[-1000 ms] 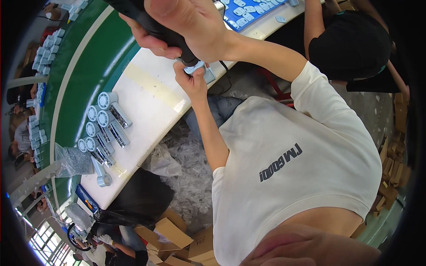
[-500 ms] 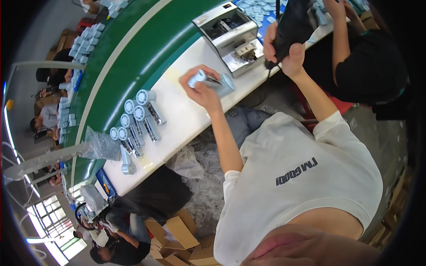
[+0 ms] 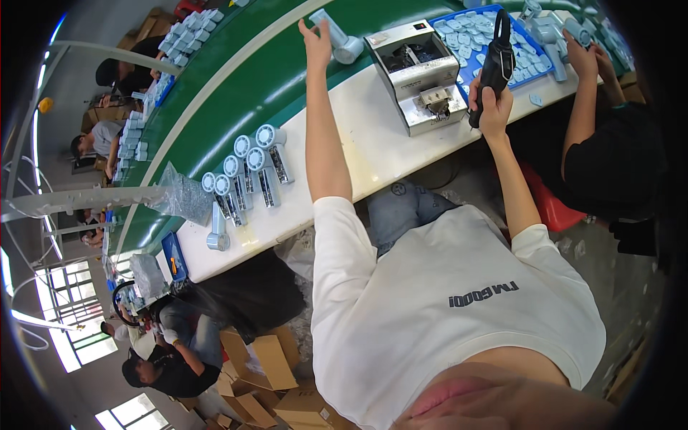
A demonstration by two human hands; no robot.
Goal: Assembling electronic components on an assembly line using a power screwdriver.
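Note:
My left hand [image 3: 316, 49] is stretched out over the green conveyor belt [image 3: 251, 93], fingers apart. Beside its thumb a light-blue handheld fan body [image 3: 340, 37] lies on the belt; whether the hand still touches it is hard to see. My right hand [image 3: 492, 107] is wrapped round a black electric screwdriver [image 3: 497, 61], held upright to the right of a metal screw feeder [image 3: 412, 87]. Several light-blue fan bodies [image 3: 256, 159] with open handles stand in a group on the white worktop [image 3: 287, 213], left of my arms. Another one [image 3: 218, 231] lies near them.
Behind the screwdriver a blue tray [image 3: 555, 66] holds many light-blue covers. A co-worker's hands [image 3: 584, 59] hold a light-blue part at the right. On the left are a bubble-wrap bag [image 3: 185, 195] and a small blue tray [image 3: 174, 258]. Cardboard boxes [image 3: 265, 364] stand below.
My left hand has moved up and away with the fan body, which now lies on the belt. My right hand has shifted right with the screwdriver, which is now more upright. The view has shifted.

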